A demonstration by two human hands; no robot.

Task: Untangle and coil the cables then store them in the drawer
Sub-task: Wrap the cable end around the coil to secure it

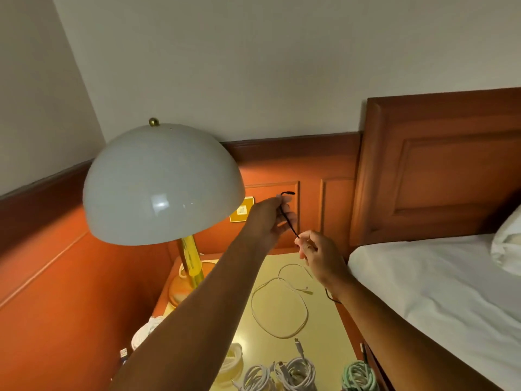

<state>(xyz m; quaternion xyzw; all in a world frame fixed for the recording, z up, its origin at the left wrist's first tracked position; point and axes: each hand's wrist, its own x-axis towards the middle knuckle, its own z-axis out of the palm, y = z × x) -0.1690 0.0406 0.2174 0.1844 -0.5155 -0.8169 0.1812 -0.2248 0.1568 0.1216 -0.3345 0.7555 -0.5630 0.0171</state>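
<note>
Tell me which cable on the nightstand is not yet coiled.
The thin white cable lying in loose open loops mid-table; the others along the near edge are tight bundles.

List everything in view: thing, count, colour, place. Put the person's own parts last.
black cable: one, black, held in the air between both hands, above the nightstand
loose cable: one, white, lying in open loops on the nightstand top
coiled cables: at least three, white, front edge of the nightstand
green cable: one, pale green, coiled, front right corner
nightstand: one, pale yellow top
lamp: one, white dome shade on a gold stem, left of the nightstand
bed: one, white sheet, right
headboard: one, reddish wood, right
left hand: pinches the black cable near its upper end
right hand: pinches the black cable lower down
</note>
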